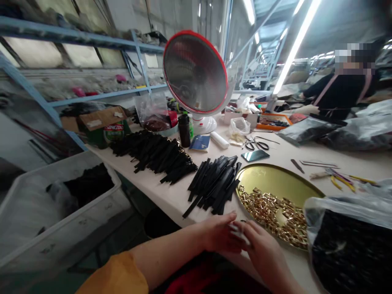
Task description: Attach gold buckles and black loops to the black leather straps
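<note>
Passable between phone point(255, 155) and brown tool point(297, 165). Blocked ahead-left by 2 strap piles point(214, 183), ahead-right by tray point(275, 179), right by bag point(349, 249).

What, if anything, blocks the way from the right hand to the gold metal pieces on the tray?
Only the rim of the gold tray visibly lies between the right hand and the gold metal pieces. The plastic bag sits farther right, off this path.
</note>
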